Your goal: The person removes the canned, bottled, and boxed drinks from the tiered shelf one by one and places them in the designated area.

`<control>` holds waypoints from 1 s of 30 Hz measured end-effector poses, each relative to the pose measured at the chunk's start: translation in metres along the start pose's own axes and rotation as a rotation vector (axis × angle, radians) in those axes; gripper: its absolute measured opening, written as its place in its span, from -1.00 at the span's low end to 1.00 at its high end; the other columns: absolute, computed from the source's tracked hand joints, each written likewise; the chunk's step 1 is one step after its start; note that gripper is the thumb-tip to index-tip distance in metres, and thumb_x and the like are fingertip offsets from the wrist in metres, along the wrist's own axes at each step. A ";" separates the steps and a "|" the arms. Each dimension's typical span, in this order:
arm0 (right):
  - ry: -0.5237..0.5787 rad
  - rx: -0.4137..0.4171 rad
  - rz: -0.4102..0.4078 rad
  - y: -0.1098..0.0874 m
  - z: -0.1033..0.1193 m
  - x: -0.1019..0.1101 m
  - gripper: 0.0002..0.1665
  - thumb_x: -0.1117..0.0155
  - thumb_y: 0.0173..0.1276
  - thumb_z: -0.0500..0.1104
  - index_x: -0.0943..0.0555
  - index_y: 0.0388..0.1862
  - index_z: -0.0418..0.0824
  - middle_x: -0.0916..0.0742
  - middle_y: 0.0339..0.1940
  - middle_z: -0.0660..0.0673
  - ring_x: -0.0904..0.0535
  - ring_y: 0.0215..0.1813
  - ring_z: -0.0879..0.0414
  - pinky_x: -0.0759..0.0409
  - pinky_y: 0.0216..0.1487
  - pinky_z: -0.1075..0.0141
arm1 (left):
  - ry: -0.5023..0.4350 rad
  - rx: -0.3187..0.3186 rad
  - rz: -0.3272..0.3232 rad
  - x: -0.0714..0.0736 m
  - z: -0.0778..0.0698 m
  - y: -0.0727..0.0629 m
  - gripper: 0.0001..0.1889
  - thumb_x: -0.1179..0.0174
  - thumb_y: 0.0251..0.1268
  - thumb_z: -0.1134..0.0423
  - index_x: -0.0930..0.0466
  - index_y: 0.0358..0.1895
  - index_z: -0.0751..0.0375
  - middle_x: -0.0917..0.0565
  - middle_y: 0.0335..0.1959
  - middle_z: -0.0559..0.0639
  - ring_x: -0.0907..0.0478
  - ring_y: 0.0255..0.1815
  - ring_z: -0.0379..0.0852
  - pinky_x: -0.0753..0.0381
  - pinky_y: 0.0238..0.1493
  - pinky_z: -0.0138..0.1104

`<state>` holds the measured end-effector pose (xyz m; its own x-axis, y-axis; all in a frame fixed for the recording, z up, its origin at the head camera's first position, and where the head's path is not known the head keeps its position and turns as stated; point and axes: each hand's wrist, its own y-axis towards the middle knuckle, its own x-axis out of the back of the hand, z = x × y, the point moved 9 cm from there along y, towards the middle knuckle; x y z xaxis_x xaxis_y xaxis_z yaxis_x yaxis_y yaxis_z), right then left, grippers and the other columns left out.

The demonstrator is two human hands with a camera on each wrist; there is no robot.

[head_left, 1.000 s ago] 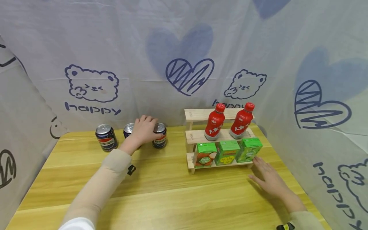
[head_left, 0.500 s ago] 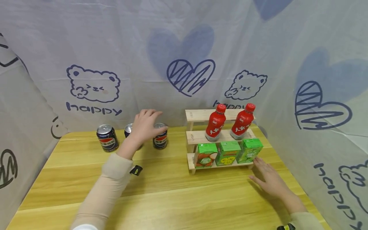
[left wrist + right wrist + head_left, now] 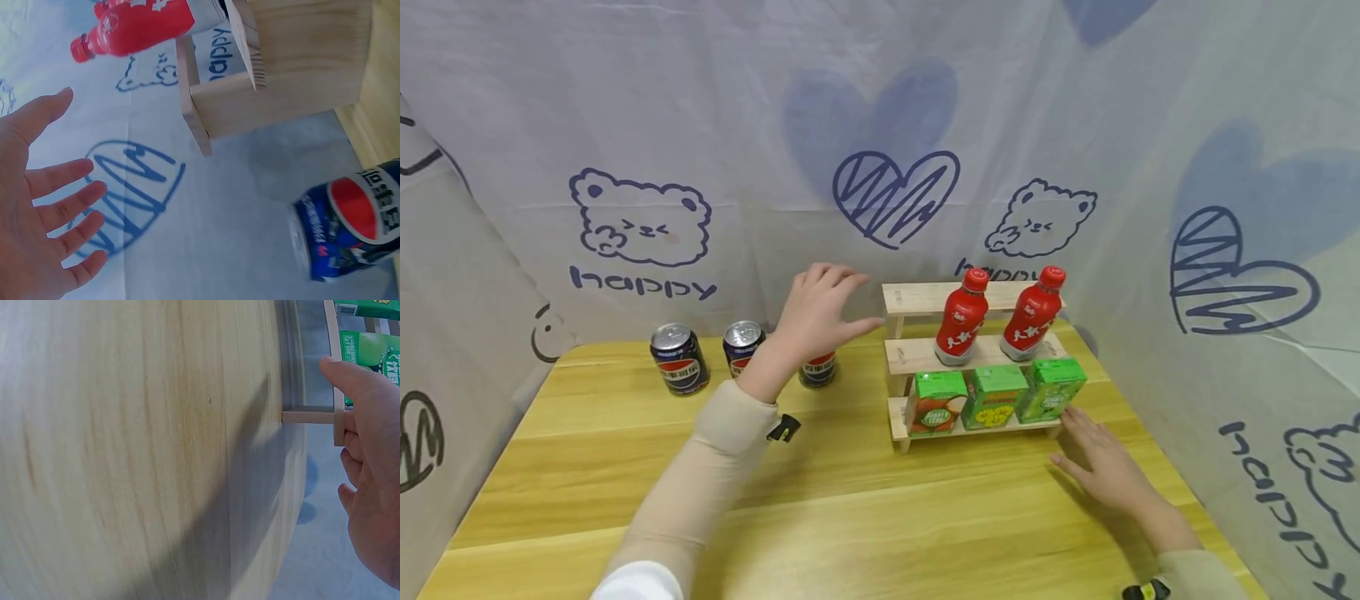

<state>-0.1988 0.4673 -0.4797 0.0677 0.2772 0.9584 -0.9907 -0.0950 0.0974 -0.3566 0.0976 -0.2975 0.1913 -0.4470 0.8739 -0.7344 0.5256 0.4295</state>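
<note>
My left hand [image 3: 820, 315] is raised with fingers spread and nothing in them, overlapping the rightmost Pepsi can [image 3: 817, 372] in the head view. In the left wrist view, that hand [image 3: 47, 194] is well apart from the can [image 3: 350, 222]. Two more cans, a middle one [image 3: 741, 342] and a left one [image 3: 679, 367], stand upright on the table. My right hand [image 3: 1105, 467] lies at the front right corner of a wooden tiered shelf [image 3: 904, 357]. Its fingers are fairly straight, and the right wrist view shows the thumb [image 3: 350, 375] alongside the bottom tier's end.
Two red bottles [image 3: 961, 321] stand on the shelf's middle tier. Three green juice cartons, one with yellow flowers [image 3: 994, 400], line the bottom tier. The wooden table [image 3: 850, 517] meets a printed cloth [image 3: 760, 125] at the back and sides.
My left hand has lifted off the rightmost can and moved right and up toward the shelf, its fingers spreading. The right hand has stayed at the shelf's corner.
</note>
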 end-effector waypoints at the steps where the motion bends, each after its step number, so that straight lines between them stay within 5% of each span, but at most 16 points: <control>1: 0.000 0.000 0.001 0.000 0.000 0.000 -0.10 -0.20 0.40 0.11 -0.18 0.48 -0.41 -0.19 0.54 -0.40 -0.10 0.52 -0.38 0.07 0.53 -0.16 | 0.013 -0.013 0.006 0.000 -0.004 0.002 -0.28 -0.23 0.15 -0.30 -0.47 0.30 0.04 -0.51 0.28 0.06 -0.31 0.33 0.11 -0.27 0.31 0.06; 15: -0.011 -0.003 0.012 -0.001 0.002 0.003 -0.10 -0.19 0.40 0.13 -0.18 0.47 -0.43 -0.20 0.53 -0.42 -0.11 0.51 -0.39 0.01 0.50 -0.19 | 0.192 -0.178 0.081 -0.020 -0.058 0.036 -0.30 -0.14 0.20 -0.36 -0.46 0.30 -0.02 -0.51 0.26 -0.02 -0.28 0.36 0.06 -0.22 0.38 0.00; 30: -0.012 -0.004 0.001 0.000 0.001 0.002 -0.09 -0.19 0.40 0.13 -0.18 0.48 -0.41 -0.22 0.52 -0.41 -0.12 0.51 -0.38 -0.03 0.48 -0.21 | 0.211 -0.243 0.156 -0.057 -0.083 0.065 -0.24 -0.07 0.15 -0.47 -0.48 0.29 -0.04 -0.52 0.21 -0.03 -0.27 0.32 0.01 -0.26 0.33 -0.07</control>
<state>-0.1982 0.4672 -0.4776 0.0677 0.2661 0.9616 -0.9913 -0.0913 0.0950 -0.3617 0.2173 -0.3007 0.2376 -0.2019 0.9501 -0.5938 0.7439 0.3066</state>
